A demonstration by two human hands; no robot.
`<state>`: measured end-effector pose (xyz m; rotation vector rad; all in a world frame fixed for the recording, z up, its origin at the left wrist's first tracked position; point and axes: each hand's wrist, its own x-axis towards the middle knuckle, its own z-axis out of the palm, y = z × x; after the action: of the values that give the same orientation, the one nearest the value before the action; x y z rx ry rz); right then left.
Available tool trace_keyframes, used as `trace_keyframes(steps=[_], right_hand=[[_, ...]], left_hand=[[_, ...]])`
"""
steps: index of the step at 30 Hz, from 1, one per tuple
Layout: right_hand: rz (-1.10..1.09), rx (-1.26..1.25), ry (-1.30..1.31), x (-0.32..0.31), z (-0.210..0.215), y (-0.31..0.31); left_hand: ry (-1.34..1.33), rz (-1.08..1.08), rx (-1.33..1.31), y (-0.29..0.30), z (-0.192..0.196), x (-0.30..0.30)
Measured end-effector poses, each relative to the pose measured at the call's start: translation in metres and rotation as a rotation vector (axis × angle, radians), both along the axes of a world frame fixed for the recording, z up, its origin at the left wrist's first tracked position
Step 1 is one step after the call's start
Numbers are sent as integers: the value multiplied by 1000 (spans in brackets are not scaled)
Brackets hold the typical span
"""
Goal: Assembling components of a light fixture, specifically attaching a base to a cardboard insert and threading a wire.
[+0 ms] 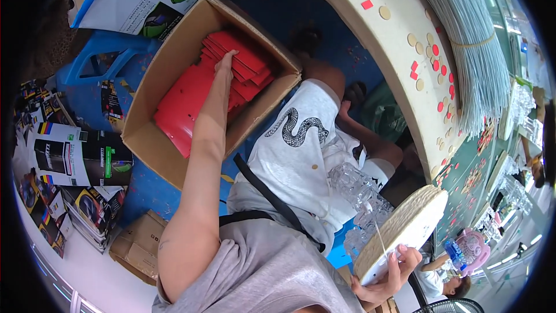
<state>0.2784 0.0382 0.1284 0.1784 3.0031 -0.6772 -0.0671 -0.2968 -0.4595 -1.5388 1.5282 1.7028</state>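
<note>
My left hand point(225, 62) reaches into an open cardboard box point(174, 58) on my left and rests its fingers on a stack of red flat pieces point(243, 61) inside. Whether it grips one I cannot tell. My right hand point(394, 269) holds the edge of a round cream disc point(405, 226) at the lower right, with a thin white cord running across the disc. A pile of clear crystal-like plastic parts point(359, 194) lies on my lap beside the disc.
A curved cream worktable point(376, 40) dotted with red and tan stickers arcs on the right, with a bundle of grey rods point(469, 40) on it. Blue plastic stool point(110, 64), printed cartons point(75, 156) and a small box point(139, 243) on my left. Another person sits at lower right point(446, 284).
</note>
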Motion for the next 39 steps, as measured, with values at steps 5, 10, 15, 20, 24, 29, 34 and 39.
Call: trace_keyframes(steps=[5, 10, 15, 20, 24, 29, 34, 39], right_hand=[[37, -20, 44, 1, 4, 2], [-43, 26, 31, -11, 1, -13], [-136, -2, 38, -20, 5, -20], [-69, -19, -11, -4, 3, -11], [-73, -20, -9, -8, 4, -14], [-76, -15, -14, -13, 3, -18], [-100, -2, -17, -11, 1, -16], [-93, -30, 4, -13, -1, -13]], left_hand=[[-42, -122, -19, -15, 8, -32], [-108, -136, -168, 63, 39, -40], [-152, -51, -238, 44, 50, -52], [-15, -26, -331, 62, 55, -32], [-186, -133, -491, 31, 49, -40], [-69, 21, -356, -6, 11, 7], [134, 75, -225, -16, 15, 53], [341, 108, -140, -55, 42, 90]])
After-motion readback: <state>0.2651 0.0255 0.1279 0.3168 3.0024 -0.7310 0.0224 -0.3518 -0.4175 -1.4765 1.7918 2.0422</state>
